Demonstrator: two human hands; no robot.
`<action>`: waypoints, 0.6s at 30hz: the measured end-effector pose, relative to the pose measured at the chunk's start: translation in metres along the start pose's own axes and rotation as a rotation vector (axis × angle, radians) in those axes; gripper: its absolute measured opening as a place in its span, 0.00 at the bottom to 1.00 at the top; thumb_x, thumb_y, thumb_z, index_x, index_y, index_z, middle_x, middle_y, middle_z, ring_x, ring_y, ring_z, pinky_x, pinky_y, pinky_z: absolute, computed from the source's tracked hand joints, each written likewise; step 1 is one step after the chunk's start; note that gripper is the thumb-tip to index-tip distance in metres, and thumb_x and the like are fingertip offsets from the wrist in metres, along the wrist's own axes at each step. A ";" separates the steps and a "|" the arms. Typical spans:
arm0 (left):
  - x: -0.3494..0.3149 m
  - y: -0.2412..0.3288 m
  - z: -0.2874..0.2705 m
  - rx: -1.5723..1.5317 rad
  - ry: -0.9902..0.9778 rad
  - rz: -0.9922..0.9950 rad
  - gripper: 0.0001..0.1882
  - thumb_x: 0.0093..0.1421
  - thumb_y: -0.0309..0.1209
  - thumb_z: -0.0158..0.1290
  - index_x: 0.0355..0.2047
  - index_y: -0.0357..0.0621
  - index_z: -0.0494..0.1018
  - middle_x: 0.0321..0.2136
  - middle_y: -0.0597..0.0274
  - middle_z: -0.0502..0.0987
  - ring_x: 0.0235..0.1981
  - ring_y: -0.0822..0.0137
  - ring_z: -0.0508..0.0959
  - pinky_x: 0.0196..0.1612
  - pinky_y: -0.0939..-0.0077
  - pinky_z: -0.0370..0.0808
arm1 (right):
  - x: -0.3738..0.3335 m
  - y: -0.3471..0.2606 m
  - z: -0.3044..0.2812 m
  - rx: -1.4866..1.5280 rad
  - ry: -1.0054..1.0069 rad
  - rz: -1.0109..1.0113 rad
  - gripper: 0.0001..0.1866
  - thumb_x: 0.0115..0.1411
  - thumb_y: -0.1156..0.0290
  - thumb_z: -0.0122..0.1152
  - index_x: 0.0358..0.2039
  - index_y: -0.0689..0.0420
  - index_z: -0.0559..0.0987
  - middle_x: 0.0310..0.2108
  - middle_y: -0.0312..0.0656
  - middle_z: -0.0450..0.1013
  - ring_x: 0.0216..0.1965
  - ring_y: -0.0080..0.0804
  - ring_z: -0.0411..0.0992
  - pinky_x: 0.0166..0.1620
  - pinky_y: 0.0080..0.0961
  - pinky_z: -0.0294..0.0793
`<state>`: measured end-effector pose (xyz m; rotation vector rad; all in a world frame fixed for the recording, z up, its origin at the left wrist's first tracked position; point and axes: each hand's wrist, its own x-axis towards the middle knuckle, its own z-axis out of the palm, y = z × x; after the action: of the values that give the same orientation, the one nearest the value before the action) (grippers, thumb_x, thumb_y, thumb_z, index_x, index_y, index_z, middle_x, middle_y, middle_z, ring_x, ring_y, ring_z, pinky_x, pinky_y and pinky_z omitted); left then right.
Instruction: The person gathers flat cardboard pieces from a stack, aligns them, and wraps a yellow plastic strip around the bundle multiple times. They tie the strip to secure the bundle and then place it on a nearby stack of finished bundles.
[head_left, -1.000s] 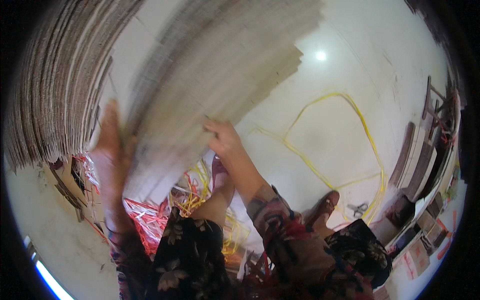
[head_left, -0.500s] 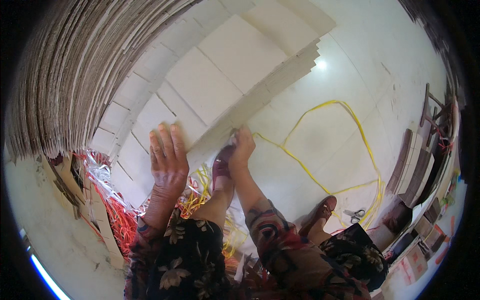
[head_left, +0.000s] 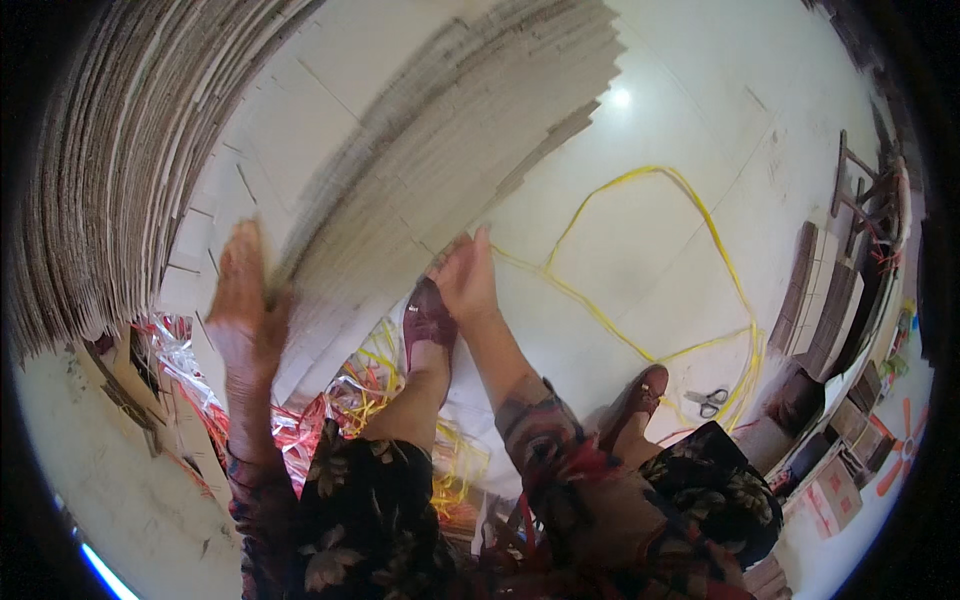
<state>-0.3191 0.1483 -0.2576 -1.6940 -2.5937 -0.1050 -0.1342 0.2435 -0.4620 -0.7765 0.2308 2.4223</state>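
A long stack of flat cardboard pieces, blurred by motion, leans in front of me with its grey-brown layered edges showing. My left hand is at its near left end, fingers stretched out and smeared by motion. Low on the near right side of the stack, my right hand has its fingers apart against the edge, just beside my dark red shoe. A thin yellow strap runs from near the right hand's thumb across the floor.
Another tall stack of cardboard sheets stands at the left. Tangled red and yellow strapping lies by my feet. Scissors rest on the floor by my other shoe. Cardboard pieces and a dark stool stand at the right.
The stack has tipped, so its layered edges now show where pale flat faces did. My left hand has moved left; my right hand stays low by the shoe, its fingers now opened.
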 end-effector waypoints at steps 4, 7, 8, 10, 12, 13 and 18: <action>0.023 -0.013 -0.015 -0.158 -0.119 -0.106 0.46 0.36 0.19 0.59 0.59 0.40 0.57 0.55 0.45 0.63 0.58 0.51 0.64 0.57 0.65 0.63 | 0.024 0.012 0.000 -0.125 0.006 -0.062 0.21 0.62 0.52 0.45 0.46 0.55 0.70 0.44 0.43 0.71 0.45 0.36 0.69 0.47 0.35 0.70; 0.035 -0.026 -0.010 -0.188 -0.175 -0.069 0.49 0.34 0.20 0.59 0.61 0.42 0.54 0.57 0.45 0.61 0.60 0.53 0.60 0.59 0.67 0.60 | 0.036 0.020 0.019 0.035 0.089 0.015 0.21 0.62 0.57 0.45 0.50 0.58 0.68 0.47 0.44 0.69 0.49 0.40 0.68 0.51 0.39 0.69; 0.034 -0.035 -0.006 -0.206 -0.191 -0.062 0.50 0.33 0.20 0.59 0.61 0.42 0.53 0.58 0.45 0.61 0.61 0.53 0.58 0.60 0.67 0.59 | 0.035 0.023 0.028 0.170 0.087 0.095 0.21 0.62 0.59 0.45 0.51 0.58 0.68 0.48 0.45 0.69 0.50 0.41 0.67 0.53 0.40 0.68; 0.040 -0.044 -0.001 -0.330 -0.222 -0.083 0.50 0.33 0.19 0.55 0.62 0.42 0.52 0.57 0.43 0.61 0.60 0.53 0.61 0.60 0.69 0.58 | 0.033 0.019 0.034 0.200 -0.023 0.130 0.20 0.62 0.60 0.44 0.50 0.58 0.68 0.48 0.45 0.69 0.49 0.41 0.67 0.52 0.39 0.68; 0.045 -0.047 -0.002 -0.457 -0.282 -0.128 0.50 0.33 0.18 0.53 0.62 0.41 0.51 0.57 0.42 0.62 0.60 0.52 0.61 0.61 0.70 0.57 | 0.030 0.016 0.038 0.204 -0.058 0.142 0.20 0.63 0.60 0.44 0.50 0.58 0.68 0.48 0.45 0.68 0.49 0.40 0.67 0.52 0.39 0.69; 0.047 -0.043 -0.006 -0.495 -0.329 -0.199 0.50 0.32 0.17 0.50 0.62 0.41 0.51 0.56 0.41 0.62 0.59 0.51 0.61 0.61 0.71 0.57 | 0.027 0.017 0.039 0.193 -0.038 0.136 0.20 0.63 0.60 0.44 0.50 0.58 0.68 0.48 0.45 0.68 0.49 0.40 0.67 0.52 0.39 0.69; 0.026 -0.013 -0.020 -0.377 -0.250 -0.197 0.48 0.33 0.13 0.47 0.61 0.37 0.51 0.58 0.42 0.60 0.61 0.51 0.58 0.62 0.72 0.55 | -0.004 0.021 0.033 0.108 -0.014 0.027 0.21 0.62 0.58 0.44 0.50 0.58 0.69 0.49 0.44 0.69 0.49 0.40 0.67 0.52 0.39 0.68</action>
<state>-0.3417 0.1653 -0.2365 -1.6356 -3.0868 -0.4422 -0.1596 0.2352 -0.4334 -0.7120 0.3652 2.4173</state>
